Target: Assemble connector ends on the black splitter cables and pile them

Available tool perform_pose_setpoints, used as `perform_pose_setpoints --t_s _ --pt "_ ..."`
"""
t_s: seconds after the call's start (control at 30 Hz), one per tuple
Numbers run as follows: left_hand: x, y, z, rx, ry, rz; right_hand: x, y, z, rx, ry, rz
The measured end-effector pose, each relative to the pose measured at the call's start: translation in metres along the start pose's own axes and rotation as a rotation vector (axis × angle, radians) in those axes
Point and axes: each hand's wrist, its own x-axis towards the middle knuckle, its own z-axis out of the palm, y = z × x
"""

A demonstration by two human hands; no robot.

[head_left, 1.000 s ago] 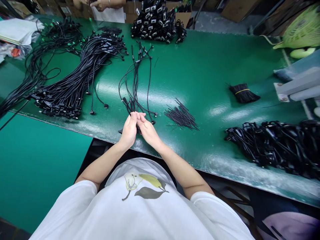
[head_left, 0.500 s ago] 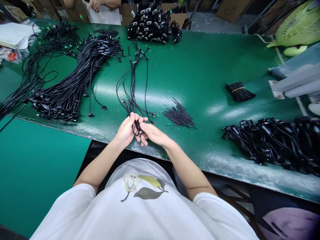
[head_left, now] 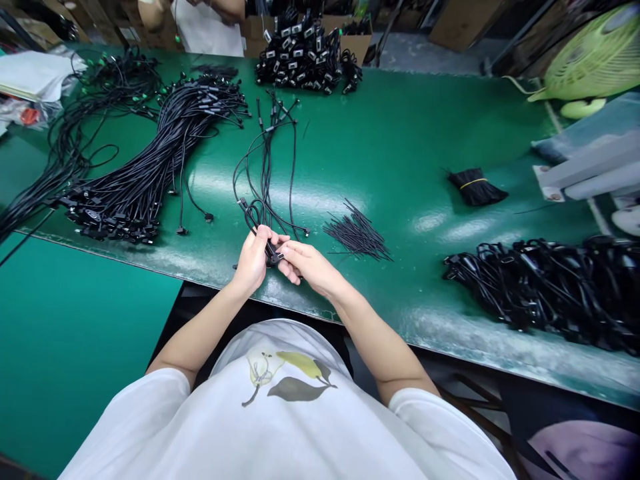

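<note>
A black cable [head_left: 253,212], gathered into loops, is in my hands near the table's front edge. My left hand [head_left: 253,261] is closed around the looped part, thumb on top. My right hand [head_left: 311,267] pinches the cable at its connector end [head_left: 279,256], close against the left fingers. Several loose black cables [head_left: 267,157] lie stretched out just beyond my hands. To the right of them is a scattered pile of short black twist ties [head_left: 359,230]. How the loops sit inside my left palm is hidden.
A thick bundle of straight cables [head_left: 150,150] lies left on the green table [head_left: 400,140]. Coiled cables [head_left: 545,287] are heaped at the right, below a banded bundle of ties [head_left: 477,187]. More coiled cables [head_left: 300,57] sit at the back, near another person's arm [head_left: 153,13] and a green fan [head_left: 595,53].
The cable's loops now stand out farther beyond my left hand. My right fingers have shifted slightly at the connector end. The other person's hand has moved up, mostly out of view.
</note>
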Motion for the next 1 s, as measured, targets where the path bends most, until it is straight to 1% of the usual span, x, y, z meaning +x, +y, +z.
perform_pose_setpoints --t_s 0.03,0.07,0.13,0.17,0.2,0.23,0.3,0.37,0.43,0.5,0.57,0.67,0.73,0.83,0.9,1.0 --pt "0.0 0.0 -0.001 0.005 0.004 0.009 -0.001 0.0 -0.003 -0.024 -0.026 0.019" --pt "0.0 -0.001 -0.002 0.01 0.004 0.014 -0.002 -0.001 -0.007 -0.106 -0.006 0.026" --pt "0.0 -0.002 -0.005 0.049 -0.014 0.027 -0.003 -0.002 -0.016 -0.291 0.132 -0.003" --pt "0.0 -0.003 -0.006 0.103 -0.045 0.027 -0.002 -0.003 -0.021 -0.319 0.2 -0.036" --pt "-0.001 -0.004 -0.008 0.18 -0.098 0.012 -0.001 -0.003 -0.024 -0.285 0.237 -0.075" --pt "-0.003 -0.006 -0.008 0.266 -0.162 -0.013 0.001 -0.004 -0.027 -0.202 0.244 -0.111" --pt "-0.007 -0.008 -0.007 0.391 -0.309 -0.111 0.006 -0.005 -0.03 -0.023 0.196 -0.164" --pt "-0.013 -0.008 -0.003 0.364 -0.438 -0.253 0.009 -0.006 -0.029 0.055 0.178 -0.165" --pt "-0.018 -0.005 0.001 0.21 -0.505 -0.399 0.01 -0.005 -0.026 0.081 0.196 -0.149" --pt "-0.021 -0.001 0.004 0.039 -0.514 -0.513 0.008 -0.004 -0.023 0.153 0.216 -0.147" --pt "-0.022 0.003 0.005 -0.091 -0.498 -0.586 0.005 -0.003 -0.021 0.274 0.22 -0.17" --pt "-0.026 0.004 0.004 -0.191 -0.504 -0.686 0.001 -0.005 -0.02 0.399 0.142 -0.242" --pt "-0.03 0.003 0.002 -0.212 -0.516 -0.752 -0.002 -0.007 -0.022 0.35 0.118 -0.3" --pt "-0.037 -0.001 0.003 -0.236 -0.54 -0.826 -0.009 -0.006 -0.027 0.147 0.175 -0.326" --pt "-0.04 -0.004 0.005 -0.257 -0.546 -0.841 -0.013 -0.004 -0.029 0.092 0.233 -0.297" --pt "-0.038 -0.01 0.009 -0.228 -0.541 -0.803 -0.019 0.001 -0.03 0.167 0.29 -0.203"
